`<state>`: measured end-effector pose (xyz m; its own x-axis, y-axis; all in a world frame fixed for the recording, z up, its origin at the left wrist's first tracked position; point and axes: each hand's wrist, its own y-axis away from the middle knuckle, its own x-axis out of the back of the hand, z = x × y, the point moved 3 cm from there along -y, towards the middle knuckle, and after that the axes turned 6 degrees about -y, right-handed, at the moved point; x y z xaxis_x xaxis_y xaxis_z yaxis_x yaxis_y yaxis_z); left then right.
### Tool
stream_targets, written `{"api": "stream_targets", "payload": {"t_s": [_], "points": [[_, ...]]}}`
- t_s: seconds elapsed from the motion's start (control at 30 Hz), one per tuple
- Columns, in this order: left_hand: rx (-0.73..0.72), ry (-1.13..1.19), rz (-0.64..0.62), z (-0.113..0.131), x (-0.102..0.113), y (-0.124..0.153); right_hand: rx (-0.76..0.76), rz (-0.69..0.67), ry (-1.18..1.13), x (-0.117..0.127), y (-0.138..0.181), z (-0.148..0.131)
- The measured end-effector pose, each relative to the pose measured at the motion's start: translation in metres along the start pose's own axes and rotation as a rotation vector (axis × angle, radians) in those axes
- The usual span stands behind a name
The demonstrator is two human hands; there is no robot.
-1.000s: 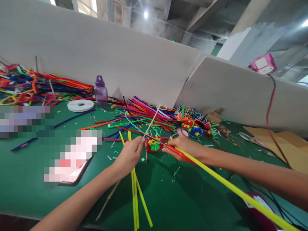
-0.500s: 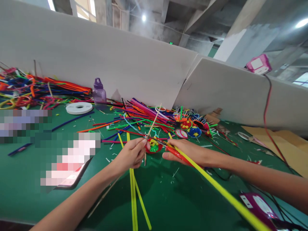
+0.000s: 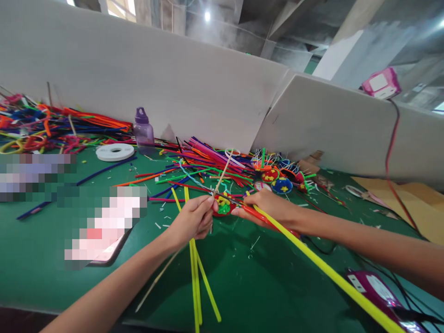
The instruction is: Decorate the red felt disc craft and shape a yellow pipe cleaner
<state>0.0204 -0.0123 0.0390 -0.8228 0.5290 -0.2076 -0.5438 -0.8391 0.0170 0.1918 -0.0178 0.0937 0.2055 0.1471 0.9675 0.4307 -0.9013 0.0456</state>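
Observation:
My left hand (image 3: 196,217) is closed, pinching a thin wooden stick (image 3: 225,172) that points up and away. My right hand (image 3: 272,207) is wrapped around red-handled scissors (image 3: 258,215), whose blades reach to my left fingertips. A long yellow pipe cleaner (image 3: 322,263) runs past that same hand toward the lower right and appears to be held with the scissors. Beneath my left hand lie several yellow pipe cleaners (image 3: 194,282). Between the hands sits a round red piece with yellow and green fuzzy bits (image 3: 225,207), partly covered by the scissors.
Colourful pipe cleaners (image 3: 215,157) are heaped along the white partition (image 3: 194,92). Nearby stand a purple bottle (image 3: 144,134) and a white ribbon roll (image 3: 115,151). A blurred-out phone (image 3: 107,254) lies left, decorated round pieces (image 3: 281,186) right, and a purple device with cables (image 3: 373,289) lower right.
The view has shifted slightly. Both hands keep their grips on the stick and scissors, with the blades still at my left fingertips.

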Motion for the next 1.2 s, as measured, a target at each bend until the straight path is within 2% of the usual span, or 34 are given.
{"api": "stream_targets", "payload": {"t_s": [0.2,0.4,0.5,0.73,1.0,1.2], "points": [[-0.012,-0.200,0.067,0.002,0.004,-0.001,-0.043,-0.025,-0.020,0.003,-0.001,0.001],[-0.172,-0.630,0.155,0.017,0.009,0.002,-0.028,-0.151,-0.177,0.007,0.005,0.001],[-0.227,-0.740,0.189,0.024,0.010,0.002,-0.022,-0.174,-0.241,0.006,0.006,0.000],[-0.221,-0.729,0.168,0.025,0.003,0.002,-0.045,-0.089,-0.111,0.001,0.004,-0.001],[-0.161,-0.578,0.220,0.022,-0.009,0.002,-0.081,-0.039,-0.128,0.004,0.009,-0.002],[-0.204,-0.596,0.252,0.019,-0.026,-0.002,-0.126,0.053,-0.340,0.000,0.009,-0.004]]}}
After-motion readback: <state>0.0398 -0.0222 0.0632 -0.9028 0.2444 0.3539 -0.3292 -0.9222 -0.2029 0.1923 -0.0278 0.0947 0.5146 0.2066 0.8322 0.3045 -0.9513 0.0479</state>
